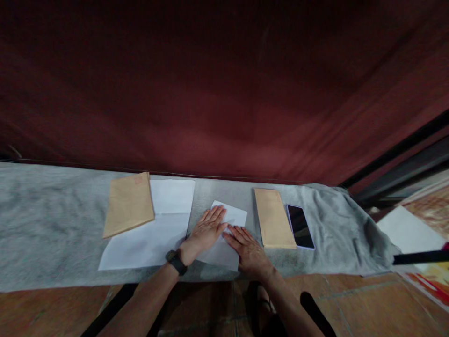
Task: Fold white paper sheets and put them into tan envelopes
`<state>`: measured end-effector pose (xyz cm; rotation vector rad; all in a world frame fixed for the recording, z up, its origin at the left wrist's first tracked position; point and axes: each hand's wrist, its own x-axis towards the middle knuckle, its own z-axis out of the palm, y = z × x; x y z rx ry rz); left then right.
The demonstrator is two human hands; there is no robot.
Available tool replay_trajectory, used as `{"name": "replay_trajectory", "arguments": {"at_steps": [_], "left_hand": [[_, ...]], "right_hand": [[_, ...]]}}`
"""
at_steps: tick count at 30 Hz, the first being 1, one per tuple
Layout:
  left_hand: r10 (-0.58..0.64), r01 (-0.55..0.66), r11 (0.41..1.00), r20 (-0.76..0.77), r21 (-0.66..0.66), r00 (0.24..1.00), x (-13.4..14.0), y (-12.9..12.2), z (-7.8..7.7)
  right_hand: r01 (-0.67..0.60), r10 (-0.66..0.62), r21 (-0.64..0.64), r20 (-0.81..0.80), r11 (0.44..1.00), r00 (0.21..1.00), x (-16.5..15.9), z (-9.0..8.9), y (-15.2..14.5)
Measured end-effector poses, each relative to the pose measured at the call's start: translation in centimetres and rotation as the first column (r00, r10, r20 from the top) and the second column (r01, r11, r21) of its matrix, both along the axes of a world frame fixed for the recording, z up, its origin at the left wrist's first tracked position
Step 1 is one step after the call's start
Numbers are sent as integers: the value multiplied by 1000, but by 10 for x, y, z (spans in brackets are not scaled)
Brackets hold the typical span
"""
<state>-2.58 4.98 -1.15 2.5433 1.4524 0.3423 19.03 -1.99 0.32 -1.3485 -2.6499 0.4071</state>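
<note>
A white sheet of paper (235, 215), apparently folded, lies on the grey cloth in front of me. My left hand (207, 229) rests flat on its left side, fingers stretched out, a dark watch (176, 262) on the wrist. Pressed flat on the right side of the same paper is my right hand (247, 247), its fingers extended and close to the left thumb. To the left, a larger creased white sheet (150, 245) lies partly under a brown envelope (129, 203). Another brown envelope (275, 217) lies to the right of my right hand.
Beside the right envelope lies a phone (300, 227) with a dark screen. Grey cloth (52, 224) covers the narrow table, and a dark red curtain-like surface (224, 93) rises behind it. At far right are a white sheet (410, 234) and dark bars; tiled floor (206, 309) shows below.
</note>
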Motion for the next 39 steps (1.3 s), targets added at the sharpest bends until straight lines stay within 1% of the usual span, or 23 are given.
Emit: {"name": "replay_trajectory", "arguments": {"at_steps": [2, 4, 6, 7, 9, 12, 13, 14, 16, 18, 20, 21, 23, 25, 28, 30, 32, 33, 35, 36, 37, 38, 39], "left_hand": [[14, -13, 999, 15, -45, 1000, -11, 6, -2], [3, 6, 993, 71, -119, 997, -22, 13, 1], [-21, 61, 977, 194, -204, 981, -33, 19, 7], [-10, 82, 965, 281, -247, 960, -39, 22, 12], [87, 86, 932, 449, -351, 890, -49, 26, 22], [318, 43, 863, 608, -503, 728, -57, 28, 39], [384, 27, 845, 640, -535, 666, -57, 26, 44], [432, 24, 829, 667, -559, 607, -56, 24, 49], [479, 71, 799, 704, -597, 524, -52, 18, 59], [481, 175, 758, 719, -629, 501, -45, 12, 66], [467, 244, 723, 717, -647, 517, -39, 8, 71], [464, 240, 723, 712, -648, 527, -37, 7, 73], [460, 187, 758, 715, -625, 526, -33, 7, 75], [452, 142, 800, 741, -584, 497, -31, 8, 77], [445, 146, 828, 792, -542, 417, -28, 7, 80], [446, 152, 838, 818, -524, 364, -25, 5, 82], [439, 141, 853, 837, -503, 326, -21, 3, 85], [432, 128, 863, 845, -489, 315, -20, 3, 86], [396, 77, 896, 867, -437, 303, -20, 3, 88], [357, 48, 920, 882, -389, 309, -21, 4, 90], [300, 22, 946, 896, -325, 328, -22, 5, 92], [228, 5, 969, 905, -247, 360, -24, 7, 94], [151, -2, 987, 903, -164, 402, -27, 8, 95]], "right_hand": [[-13, 13, -10, -5, 1000, 1000, 3, 0, 0], [-7, 7, -13, -29, 1000, 1000, 5, 2, 0], [10, -11, -11, -64, 1000, 998, 6, 6, 0], [18, -19, -11, -85, 1000, 996, 6, 8, 0], [29, -31, -13, -143, 999, 989, 7, 15, 1], [90, -97, -37, -323, 995, 941, 8, 26, 4], [142, -157, -67, -409, 988, 899, 8, 28, 5], [206, -238, -118, -494, 971, 836, 7, 30, 6], [312, -412, -270, -623, 911, 664, 5, 32, 9], [339, -532, -411, -701, 846, 476, 1, 34, 12], [322, -584, -496, -752, 806, 305, -5, 36, 16], [311, -599, -525, -767, 792, 231, -7, 38, 18], [287, -628, -579, -769, 763, 119, -10, 40, 21], [243, -654, -627, -756, 740, 39, -11, 41, 23], [141, -667, -666, -744, 732, -48, -13, 38, 26], [76, -671, -673, -740, 736, -54, -15, 33, 28], [54, -668, -669, -743, 741, -41, -18, 31, 29], [76, -659, -660, -751, 748, -34, -20, 31, 30], [191, -613, -601, -790, 776, 4, -20, 35, 31], [261, -572, -542, -818, 799, 51, -18, 39, 31], [320, -519, -463, -846, 827, 117, -16, 43, 32], [356, -456, -372, -869, 857, 192, -14, 48, 32], [352, -378, -275, -886, 895, 269, -11, 52, 33]]}}
